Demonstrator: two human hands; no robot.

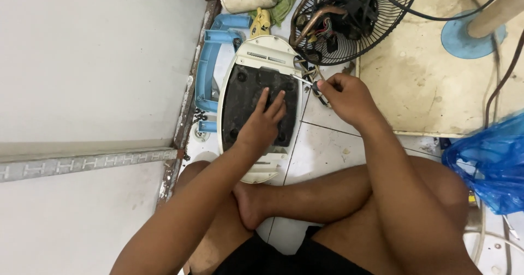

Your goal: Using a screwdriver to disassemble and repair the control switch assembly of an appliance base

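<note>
Head view is showing a person sitting cross-legged on white floor tiles [322,160]. The left hand [265,123] is lying flat, fingers spread open, pressing on the dark plate [245,97] of a cream oval fan base [267,51] at the centre of the frame. The right hand [346,97] is pinching closed on a thin tool [315,87] just right of the base. A black fan grille [376,21] is sitting at upper centre, a blue plastic bag [488,160] at the right edge.

- Cream plastic appliance base [261,56], smooth, with a matt, dusty black panel [245,97]
- Black metal wire fan guard [376,29]
- Glossy, crinkled blue plastic bag [488,160]
- Glossy white floor tiles [322,155]
</note>
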